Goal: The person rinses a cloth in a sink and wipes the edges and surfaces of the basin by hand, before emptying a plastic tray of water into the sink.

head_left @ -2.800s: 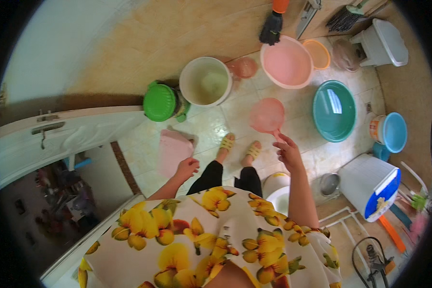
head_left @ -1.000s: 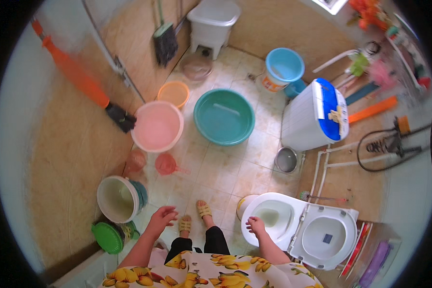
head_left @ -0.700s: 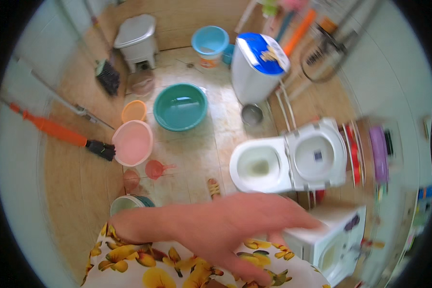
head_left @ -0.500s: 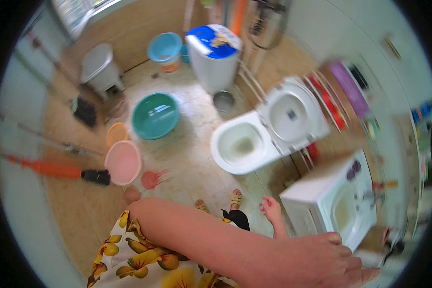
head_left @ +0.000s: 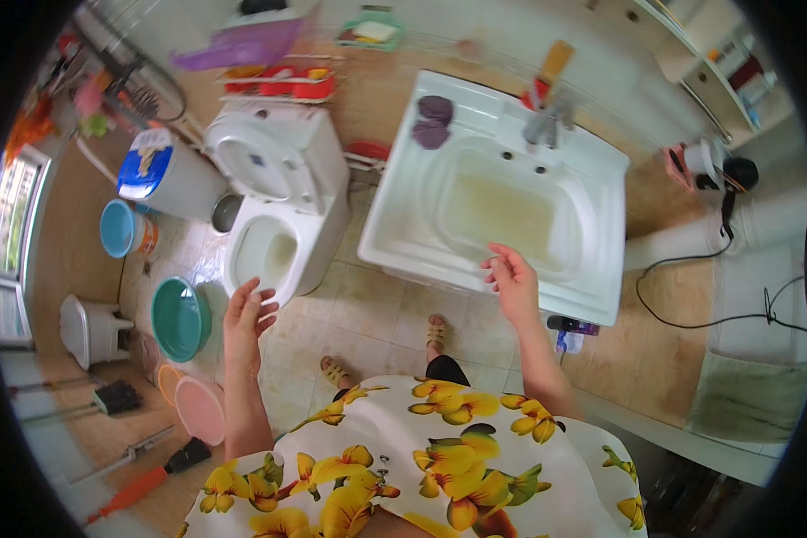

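My left hand (head_left: 247, 318) is raised in front of the toilet (head_left: 258, 260), its fingers loosely bent and apart, with nothing in them. The toilet lid stands up. My right hand (head_left: 511, 276) hovers at the front rim of the white washbasin (head_left: 387, 235), also with loose, parted fingers and nothing in them. Cloudy, yellowish water (head_left: 498, 213) lies in the basin. A crumpled dark purple cloth (head_left: 433, 121) rests on the basin's back left corner. At the back, beside the faucet (head_left: 547, 130), is a brush with a wooden handle (head_left: 558, 61).
On the floor at left are a green basin (head_left: 180, 318), a pink basin (head_left: 200, 409), a blue basin (head_left: 117, 228) and a grey stool (head_left: 90, 330). An orange-handled brush (head_left: 139, 493) leans nearby. A black cable (head_left: 690, 323) hangs at right. A soap dish (head_left: 370, 34) sits on the wall.
The view has swung right, bringing the washbasin to the middle. My left arm, which reached across to the lower right, is back on the left. My right hand is now by the basin rim.
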Action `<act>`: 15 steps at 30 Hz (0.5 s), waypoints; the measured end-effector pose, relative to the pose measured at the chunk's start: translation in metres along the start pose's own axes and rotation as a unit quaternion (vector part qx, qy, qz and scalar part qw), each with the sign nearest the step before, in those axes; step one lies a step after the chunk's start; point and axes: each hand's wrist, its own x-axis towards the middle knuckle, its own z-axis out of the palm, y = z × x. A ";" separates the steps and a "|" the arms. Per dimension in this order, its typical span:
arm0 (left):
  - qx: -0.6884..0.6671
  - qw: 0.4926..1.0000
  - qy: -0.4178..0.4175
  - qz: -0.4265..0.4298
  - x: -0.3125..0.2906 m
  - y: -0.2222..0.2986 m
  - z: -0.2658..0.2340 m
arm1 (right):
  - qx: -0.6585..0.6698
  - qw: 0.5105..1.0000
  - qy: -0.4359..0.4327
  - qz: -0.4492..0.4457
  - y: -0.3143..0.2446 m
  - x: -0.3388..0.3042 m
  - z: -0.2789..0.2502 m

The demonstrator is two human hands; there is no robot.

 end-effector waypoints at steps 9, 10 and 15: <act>0.247 0.937 -0.054 0.241 0.093 0.003 0.224 | 0.061 0.979 0.163 0.104 0.028 0.004 -0.148; 0.296 0.908 -0.046 0.294 0.111 0.005 0.244 | 0.059 0.977 0.172 0.115 0.028 0.002 -0.149; 0.428 0.837 -0.036 0.341 0.187 0.020 0.321 | 0.042 0.985 0.132 0.100 0.021 -0.006 -0.139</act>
